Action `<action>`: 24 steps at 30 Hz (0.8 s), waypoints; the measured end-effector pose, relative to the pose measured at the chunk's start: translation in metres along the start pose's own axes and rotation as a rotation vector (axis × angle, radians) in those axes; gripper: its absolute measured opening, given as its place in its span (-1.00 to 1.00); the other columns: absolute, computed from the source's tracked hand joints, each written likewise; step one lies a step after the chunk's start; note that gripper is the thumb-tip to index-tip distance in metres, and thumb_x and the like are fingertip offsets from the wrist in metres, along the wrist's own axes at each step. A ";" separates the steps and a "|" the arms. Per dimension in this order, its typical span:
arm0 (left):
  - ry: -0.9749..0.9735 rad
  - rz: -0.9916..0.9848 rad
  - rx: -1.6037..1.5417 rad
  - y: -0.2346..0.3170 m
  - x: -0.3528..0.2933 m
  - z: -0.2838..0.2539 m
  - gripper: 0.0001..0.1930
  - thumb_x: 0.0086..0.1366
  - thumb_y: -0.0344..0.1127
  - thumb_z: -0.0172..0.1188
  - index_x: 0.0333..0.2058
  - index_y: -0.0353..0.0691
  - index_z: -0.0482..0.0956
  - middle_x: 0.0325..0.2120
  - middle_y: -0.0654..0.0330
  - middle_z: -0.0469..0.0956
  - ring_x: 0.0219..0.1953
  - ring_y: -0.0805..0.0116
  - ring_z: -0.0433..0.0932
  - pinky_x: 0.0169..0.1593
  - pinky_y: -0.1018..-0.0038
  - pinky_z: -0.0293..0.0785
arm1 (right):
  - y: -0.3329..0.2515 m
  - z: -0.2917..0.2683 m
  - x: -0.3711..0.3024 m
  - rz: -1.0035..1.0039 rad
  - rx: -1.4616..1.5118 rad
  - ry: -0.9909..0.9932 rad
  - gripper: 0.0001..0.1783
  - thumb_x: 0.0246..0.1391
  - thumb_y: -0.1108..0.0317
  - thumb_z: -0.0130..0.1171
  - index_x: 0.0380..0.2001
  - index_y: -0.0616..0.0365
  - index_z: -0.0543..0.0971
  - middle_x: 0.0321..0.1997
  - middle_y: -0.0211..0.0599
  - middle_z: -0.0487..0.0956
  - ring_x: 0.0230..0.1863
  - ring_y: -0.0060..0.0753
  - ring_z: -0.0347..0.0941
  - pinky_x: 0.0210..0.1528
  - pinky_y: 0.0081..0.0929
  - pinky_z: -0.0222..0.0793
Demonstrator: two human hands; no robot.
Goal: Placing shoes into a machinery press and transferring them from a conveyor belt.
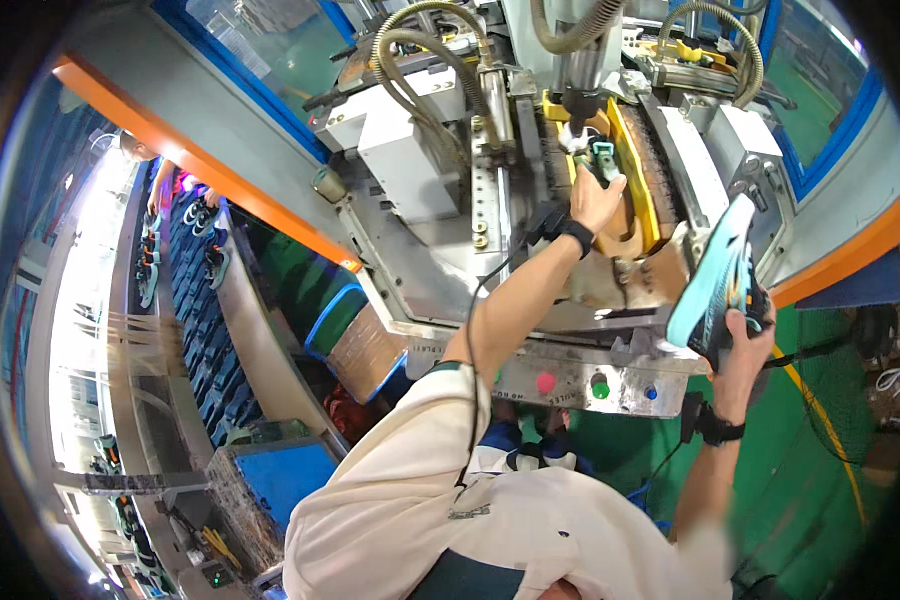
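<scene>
Reaching into the press station with one hand, keeping a shoe clear of it in the other. Clock read from picture centre.

Left hand (597,200): 2 o'clock, inside a yellow-sided fixture (632,165), fingers bent at a dark-and-green piece (602,150) that looks like part of a second shoe. Whether they grip it or only touch it, can't make out; the fingertips are partly hidden. A metal ram (582,72) stands above, toward 1 o'clock.

Right hand (745,345): 3 o'clock, closed round one end of a black shoe with a pale teal sole (718,285). Shoe held outside the fixture, tilted steeply, sole turned toward 9 o'clock.

Control panel (625,388) at 4 o'clock, coloured buttons along its front, neither hand on it. Conveyor (205,330) at 9 o'clock, more shoes beside it; a co-worker's hand (154,203) near them at 10 o'clock.

Step in hand, my judgement: changeover at the fixture, left hand taking out or seating the piece, can't say which. Next move likely calls for a sure left-hand hold, guiding the piece between the yellow sides without snagging, fingers free of the ram before any button is pressed, right-hand shoe well aside.
</scene>
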State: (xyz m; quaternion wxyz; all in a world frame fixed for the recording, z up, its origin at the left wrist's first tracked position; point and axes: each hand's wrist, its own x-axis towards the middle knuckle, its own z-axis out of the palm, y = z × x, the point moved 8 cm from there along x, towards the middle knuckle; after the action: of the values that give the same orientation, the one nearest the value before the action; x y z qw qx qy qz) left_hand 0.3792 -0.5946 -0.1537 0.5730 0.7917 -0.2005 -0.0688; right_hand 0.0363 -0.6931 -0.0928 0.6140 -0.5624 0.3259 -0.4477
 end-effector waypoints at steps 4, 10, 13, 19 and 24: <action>0.032 -0.245 0.286 -0.064 0.048 0.032 -0.07 0.05 -0.26 0.34 0.24 -0.57 -0.04 0.15 -0.48 0.17 0.21 -0.32 0.24 0.27 0.14 0.22 | -0.013 -0.004 0.009 -0.060 -0.137 0.082 -0.42 -0.06 0.56 0.20 0.10 0.32 0.39 0.02 -0.26 0.47 -0.04 -0.46 0.43 0.07 -0.50 0.34; 0.125 -0.293 0.116 -0.076 0.067 -0.029 -0.56 0.00 -0.49 0.20 -0.10 -0.48 0.37 -0.14 -0.23 0.50 -0.05 -0.08 0.52 0.06 0.11 0.41 | -0.044 0.055 0.075 -0.131 -0.429 0.012 -0.42 -0.09 0.42 0.28 0.06 0.34 0.43 -0.12 -0.28 0.52 -0.16 -0.51 0.45 -0.07 -0.55 0.38; -0.119 -0.444 -0.661 -0.062 0.014 -0.072 -0.82 0.00 -0.43 0.33 -0.42 -0.35 0.53 -0.49 0.12 0.59 -0.49 0.32 0.58 -0.45 0.45 0.44 | -0.041 0.133 0.134 -0.125 -0.705 -0.186 -0.37 -0.15 0.28 0.32 0.01 0.39 0.43 -0.23 -0.13 0.56 -0.24 -0.45 0.47 -0.17 -0.51 0.41; -0.291 -0.547 -0.820 -0.033 -0.138 -0.213 -0.56 0.23 -0.50 0.20 0.09 -0.38 0.36 -0.13 0.21 0.53 -0.16 0.41 0.57 -0.17 0.43 0.58 | 0.054 0.335 0.173 -0.022 -1.053 -0.643 -0.46 -0.30 0.19 0.36 -0.27 0.43 0.58 -0.29 0.09 0.61 -0.24 -0.12 0.58 -0.20 -0.30 0.46; 0.020 -0.501 -0.685 -0.023 -0.251 -0.356 -0.42 0.13 -0.61 0.14 0.18 -0.44 0.28 0.00 0.13 0.48 -0.01 0.37 0.50 0.12 0.45 0.39 | 0.144 0.413 0.149 -0.328 -1.269 -0.468 -0.46 -0.16 0.20 0.26 -0.12 0.36 0.47 -0.12 0.22 0.58 -0.01 0.18 0.51 0.04 -0.09 0.43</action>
State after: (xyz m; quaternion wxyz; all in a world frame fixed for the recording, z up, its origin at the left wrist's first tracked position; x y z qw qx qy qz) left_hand 0.2762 -0.1762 -0.0869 0.7705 0.5803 0.0381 -0.2610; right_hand 0.4938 -0.6696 -0.1551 0.1452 -0.9363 0.2947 -0.1246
